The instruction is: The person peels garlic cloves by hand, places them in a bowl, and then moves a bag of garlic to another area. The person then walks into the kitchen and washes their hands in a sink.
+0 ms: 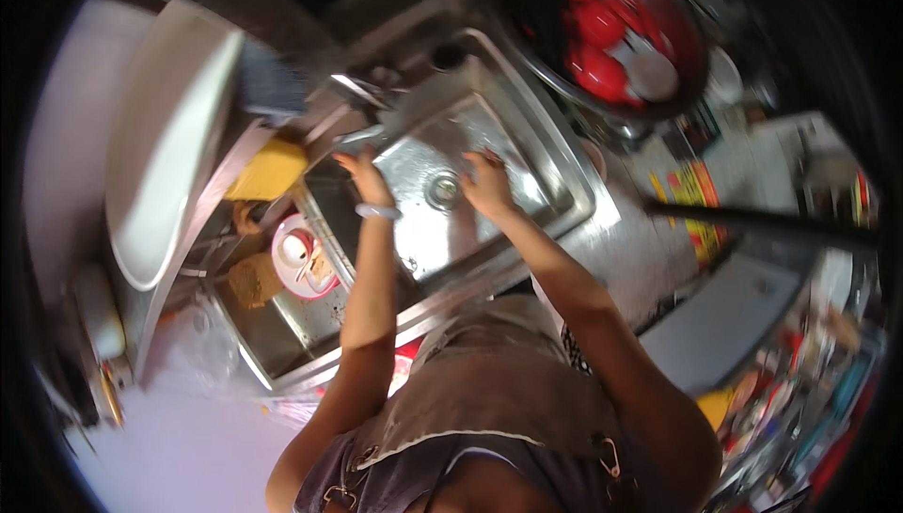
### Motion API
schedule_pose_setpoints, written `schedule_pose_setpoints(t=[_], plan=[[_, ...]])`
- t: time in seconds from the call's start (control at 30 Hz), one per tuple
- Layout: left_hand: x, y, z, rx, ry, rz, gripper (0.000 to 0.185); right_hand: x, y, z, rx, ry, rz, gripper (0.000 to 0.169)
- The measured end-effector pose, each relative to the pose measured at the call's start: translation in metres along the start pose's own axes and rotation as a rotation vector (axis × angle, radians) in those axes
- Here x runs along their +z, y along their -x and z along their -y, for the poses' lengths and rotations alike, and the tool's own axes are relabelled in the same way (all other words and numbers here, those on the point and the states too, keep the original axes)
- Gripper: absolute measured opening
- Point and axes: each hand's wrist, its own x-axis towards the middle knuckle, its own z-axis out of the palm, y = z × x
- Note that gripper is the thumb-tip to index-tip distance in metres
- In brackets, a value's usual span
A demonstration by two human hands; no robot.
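Both hands reach over a stainless steel double sink. My left hand, with a pale bangle on its wrist, is near the faucet and the divider between the basins; its fingers are apart and it holds nothing visible. Over the larger basin, right of the drain strainer, is my right hand, its fingers slightly curled and blurred, with nothing visible in them. In the smaller basin, left of my left forearm, lie a pink-rimmed plate bearing a white and red bowl and a brown sponge-like block.
A large metal bowl of red and white dishes stands at the upper right. A yellow cloth or sponge lies beyond the smaller basin. A large whitish basin leans at the left. A pale board and cluttered utensils are at the right.
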Motion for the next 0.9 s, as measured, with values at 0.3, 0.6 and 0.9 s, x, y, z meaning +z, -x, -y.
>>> schedule_pose_setpoints(t=[0.3,0.6,0.9], plan=[[0.027,-0.044,0.001,0.182,-0.512,-0.045,0.079,-0.007,0.054,0.049,0.021,-0.037,-0.126,0.034],[0.043,-0.069,0.04,0.126,-0.401,-0.079,0.094,-0.021,0.042,0.043,0.124,0.247,0.106,0.05],[0.08,-0.036,0.042,0.325,-1.239,0.035,0.1,-0.12,0.105,0.047,-0.236,0.044,0.051,0.026]])
